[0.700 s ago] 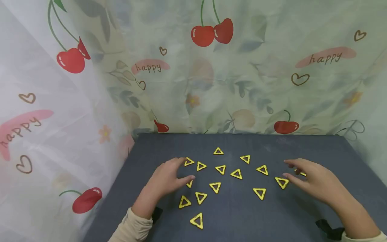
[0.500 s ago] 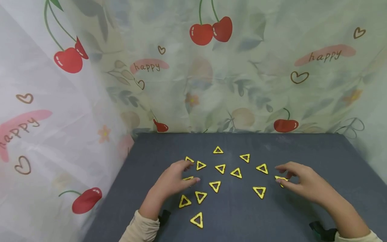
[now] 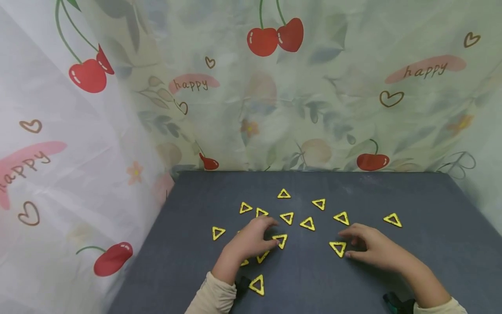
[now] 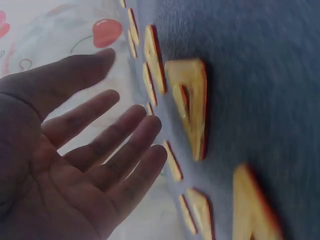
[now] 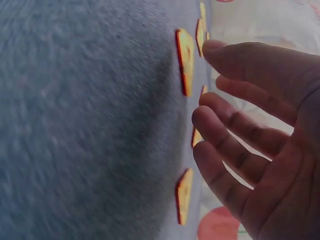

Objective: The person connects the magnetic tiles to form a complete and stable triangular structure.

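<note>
Several flat yellow triangle frames lie scattered on the dark table. My left hand (image 3: 252, 237), fingers spread and relaxed, hovers over the left group. Its thumb tip overlaps one yellow triangle (image 3: 280, 240) in the head view, and its palm is bare in the left wrist view, beside a larger-looking triangle (image 4: 192, 107). Farther right, my right hand (image 3: 378, 246) also hovers with loosely bent fingers. Thumb and index finger come up close to another triangle (image 3: 338, 248). Nothing lies in that palm in the right wrist view, where a triangle (image 5: 185, 62) stands past the fingertips.
More triangles lie around the hands, one alone at far right (image 3: 392, 220), one at left (image 3: 218, 233) and one near the front (image 3: 257, 284). A dark cloth-like tabletop (image 3: 313, 283) meets a curtain (image 3: 231, 131) printed with cherries at the back and left.
My left hand has moved right, uncovering triangles at the far left. The right hand has moved left and slightly nearer, so the far-right triangle now shows fully.
</note>
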Action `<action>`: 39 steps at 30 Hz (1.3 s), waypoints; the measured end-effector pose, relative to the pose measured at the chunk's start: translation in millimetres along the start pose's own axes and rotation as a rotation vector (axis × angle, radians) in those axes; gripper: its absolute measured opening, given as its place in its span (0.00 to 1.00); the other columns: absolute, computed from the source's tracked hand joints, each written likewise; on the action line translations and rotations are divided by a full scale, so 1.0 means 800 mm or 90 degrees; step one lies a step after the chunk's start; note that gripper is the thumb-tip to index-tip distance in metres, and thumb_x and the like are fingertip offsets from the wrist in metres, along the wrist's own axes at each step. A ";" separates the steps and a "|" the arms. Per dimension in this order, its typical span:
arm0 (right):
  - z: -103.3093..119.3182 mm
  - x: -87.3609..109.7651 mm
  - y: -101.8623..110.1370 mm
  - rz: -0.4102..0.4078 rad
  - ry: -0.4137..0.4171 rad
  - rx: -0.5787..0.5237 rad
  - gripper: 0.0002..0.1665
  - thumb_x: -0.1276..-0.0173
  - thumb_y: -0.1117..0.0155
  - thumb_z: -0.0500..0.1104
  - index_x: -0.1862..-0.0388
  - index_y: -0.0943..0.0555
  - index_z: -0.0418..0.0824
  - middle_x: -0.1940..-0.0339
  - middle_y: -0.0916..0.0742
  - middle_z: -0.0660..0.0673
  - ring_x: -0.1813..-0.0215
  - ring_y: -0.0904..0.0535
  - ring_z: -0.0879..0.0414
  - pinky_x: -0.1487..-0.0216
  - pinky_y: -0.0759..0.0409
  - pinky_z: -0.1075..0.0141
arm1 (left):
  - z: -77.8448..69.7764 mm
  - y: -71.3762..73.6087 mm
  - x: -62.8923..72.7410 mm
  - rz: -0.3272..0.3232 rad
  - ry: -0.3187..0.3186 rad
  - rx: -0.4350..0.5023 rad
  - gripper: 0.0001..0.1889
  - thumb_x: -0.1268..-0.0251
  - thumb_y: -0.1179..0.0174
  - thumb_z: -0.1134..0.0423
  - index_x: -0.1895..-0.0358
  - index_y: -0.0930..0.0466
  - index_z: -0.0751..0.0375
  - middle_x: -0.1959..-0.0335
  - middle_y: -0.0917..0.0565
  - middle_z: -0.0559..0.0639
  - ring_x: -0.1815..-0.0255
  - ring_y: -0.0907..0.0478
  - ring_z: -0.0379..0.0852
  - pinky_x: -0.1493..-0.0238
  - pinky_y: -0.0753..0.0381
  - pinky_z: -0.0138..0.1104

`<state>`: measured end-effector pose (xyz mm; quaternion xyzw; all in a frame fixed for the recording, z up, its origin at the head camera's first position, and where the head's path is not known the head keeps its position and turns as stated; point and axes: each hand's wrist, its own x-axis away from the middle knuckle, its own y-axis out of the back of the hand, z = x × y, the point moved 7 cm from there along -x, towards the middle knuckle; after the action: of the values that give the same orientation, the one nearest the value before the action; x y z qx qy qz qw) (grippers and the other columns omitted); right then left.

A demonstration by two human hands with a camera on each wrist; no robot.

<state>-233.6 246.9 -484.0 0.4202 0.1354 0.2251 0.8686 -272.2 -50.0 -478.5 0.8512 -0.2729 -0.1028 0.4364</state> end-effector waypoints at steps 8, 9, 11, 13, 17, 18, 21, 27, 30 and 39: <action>-0.004 -0.007 -0.012 0.031 -0.031 -0.001 0.22 0.34 0.20 0.47 0.43 0.13 0.44 0.58 0.17 0.53 0.65 0.28 0.67 0.65 0.27 0.68 | 0.001 -0.010 -0.007 0.007 -0.003 -0.014 0.21 0.31 0.28 0.64 0.37 0.16 0.61 0.47 0.14 0.54 0.49 0.18 0.48 0.46 0.18 0.39; -0.005 -0.008 -0.012 0.032 -0.035 -0.002 0.21 0.34 0.20 0.47 0.45 0.12 0.44 0.58 0.17 0.53 0.65 0.28 0.67 0.65 0.26 0.68 | 0.002 -0.011 -0.008 0.009 -0.002 -0.012 0.20 0.31 0.27 0.64 0.38 0.16 0.62 0.49 0.14 0.54 0.52 0.19 0.47 0.49 0.19 0.38; -0.005 -0.010 -0.014 0.035 -0.041 0.001 0.18 0.35 0.20 0.47 0.47 0.12 0.46 0.58 0.17 0.53 0.66 0.28 0.68 0.65 0.26 0.68 | 0.003 -0.012 -0.009 0.014 0.000 -0.013 0.19 0.32 0.27 0.64 0.40 0.14 0.61 0.54 0.15 0.53 0.57 0.20 0.45 0.54 0.21 0.35; -0.006 -0.012 -0.015 0.038 -0.047 0.000 0.16 0.35 0.19 0.47 0.51 0.12 0.47 0.59 0.17 0.53 0.66 0.28 0.68 0.65 0.26 0.68 | 0.003 -0.013 -0.010 0.022 0.003 -0.015 0.17 0.32 0.26 0.64 0.42 0.13 0.61 0.57 0.15 0.52 0.60 0.21 0.43 0.57 0.22 0.33; -0.005 -0.016 -0.017 0.043 -0.055 0.004 0.14 0.36 0.18 0.49 0.56 0.13 0.48 0.62 0.17 0.53 0.68 0.28 0.69 0.66 0.25 0.68 | 0.002 -0.016 -0.011 0.046 0.015 -0.011 0.15 0.34 0.25 0.65 0.46 0.11 0.60 0.60 0.15 0.49 0.63 0.22 0.38 0.58 0.21 0.31; -0.004 -0.018 -0.018 0.044 -0.056 0.006 0.14 0.36 0.18 0.50 0.57 0.13 0.49 0.63 0.18 0.53 0.68 0.28 0.69 0.67 0.25 0.68 | 0.002 -0.017 -0.011 0.053 0.019 -0.009 0.15 0.35 0.24 0.65 0.46 0.11 0.60 0.60 0.15 0.48 0.64 0.23 0.37 0.58 0.21 0.31; -0.002 -0.022 -0.020 0.048 -0.053 0.003 0.14 0.37 0.18 0.50 0.59 0.14 0.49 0.65 0.18 0.54 0.69 0.27 0.69 0.67 0.25 0.68 | 0.000 -0.018 -0.011 0.065 0.029 -0.011 0.14 0.35 0.24 0.65 0.47 0.11 0.60 0.63 0.16 0.47 0.67 0.24 0.36 0.60 0.22 0.31; 0.006 -0.033 -0.029 0.054 -0.035 -0.012 0.14 0.37 0.17 0.51 0.61 0.14 0.49 0.67 0.17 0.55 0.70 0.27 0.68 0.68 0.25 0.68 | -0.002 -0.021 -0.010 0.071 0.038 -0.026 0.12 0.36 0.24 0.66 0.51 0.12 0.58 0.65 0.18 0.45 0.70 0.26 0.36 0.62 0.23 0.31; 0.010 -0.039 -0.034 0.057 -0.037 -0.010 0.14 0.37 0.17 0.51 0.61 0.14 0.49 0.67 0.17 0.55 0.70 0.27 0.68 0.68 0.25 0.68 | -0.004 -0.022 -0.010 0.073 0.039 -0.030 0.12 0.36 0.24 0.67 0.52 0.12 0.57 0.66 0.18 0.44 0.70 0.26 0.35 0.62 0.23 0.30; 0.024 -0.060 -0.045 0.069 -0.052 0.011 0.14 0.37 0.18 0.52 0.62 0.15 0.50 0.67 0.19 0.54 0.70 0.27 0.67 0.68 0.25 0.68 | -0.008 -0.020 -0.008 0.067 0.034 -0.035 0.11 0.36 0.24 0.67 0.52 0.12 0.57 0.66 0.17 0.44 0.71 0.26 0.34 0.63 0.23 0.30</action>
<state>-257.1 190.0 -498.9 0.4432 0.0792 0.2533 0.8562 -268.7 -34.2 -487.9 0.8256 -0.3028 -0.0641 0.4718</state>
